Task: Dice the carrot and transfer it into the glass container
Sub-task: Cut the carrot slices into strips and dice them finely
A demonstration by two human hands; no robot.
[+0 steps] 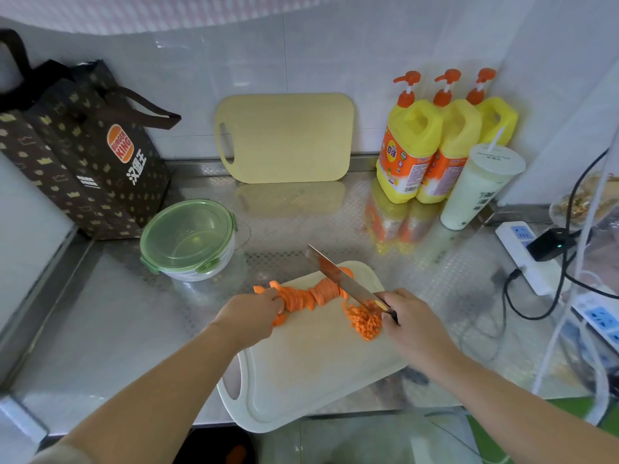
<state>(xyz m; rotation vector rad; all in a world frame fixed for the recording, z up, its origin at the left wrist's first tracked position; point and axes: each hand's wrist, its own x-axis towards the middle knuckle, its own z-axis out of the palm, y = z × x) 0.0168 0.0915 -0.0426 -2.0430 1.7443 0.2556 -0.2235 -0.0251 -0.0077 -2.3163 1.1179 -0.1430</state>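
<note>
A row of orange carrot slices (311, 294) lies across the far part of the white cutting board (311, 366). My left hand (253, 314) presses down on the left end of that row. My right hand (410, 321) grips the handle of a knife (341, 277), whose blade slants up and away over the right end of the slices. A small heap of diced carrot (365, 321) rests on the board just left of my right hand. The glass container (189, 241), with its green lid on, stands on the steel counter beyond and left of the board.
A brown paper bag (83, 152) stands at the back left. A beige cutting board (284, 137) leans on the wall. Three yellow detergent bottles (435, 142) and a white drink cup (475, 189) stand at back right. Power strips and cables (532, 256) lie at the right.
</note>
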